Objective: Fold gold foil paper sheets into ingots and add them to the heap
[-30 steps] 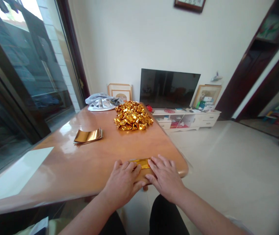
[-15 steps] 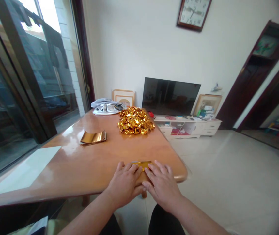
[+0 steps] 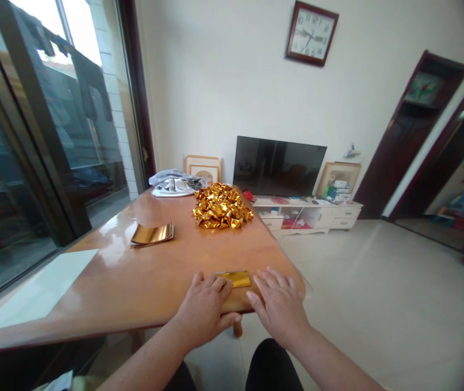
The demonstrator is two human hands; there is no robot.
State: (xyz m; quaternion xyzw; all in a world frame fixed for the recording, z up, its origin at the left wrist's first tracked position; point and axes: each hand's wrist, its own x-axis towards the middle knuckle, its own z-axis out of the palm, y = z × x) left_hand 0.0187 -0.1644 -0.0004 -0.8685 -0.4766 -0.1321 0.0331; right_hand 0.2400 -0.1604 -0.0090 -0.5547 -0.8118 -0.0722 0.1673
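A folded strip of gold foil paper (image 3: 239,279) lies flat near the front edge of the wooden table (image 3: 154,277). My left hand (image 3: 207,304) rests on its left end, fingers stretched out and pressing down, thumb at the table edge. Just to the right of the strip is my right hand (image 3: 278,298), fingers spread and apart from the foil, holding nothing. Farther back lies a stack of gold foil sheets (image 3: 153,234), slightly curled. Beyond it to the right is a heap of folded gold foil pieces (image 3: 221,206).
A pale sheet (image 3: 40,290) lies along the table's left side. Folded cloth or clothing (image 3: 175,183) sits at the far end. Past the table stand a television (image 3: 278,165) and a low white cabinet (image 3: 329,215). A glass sliding door (image 3: 52,136) is on the left.
My right hand has lifted off the foil strip and shifted right, uncovering its right end. My left hand stays on the strip. The camera view has tilted slightly upward.
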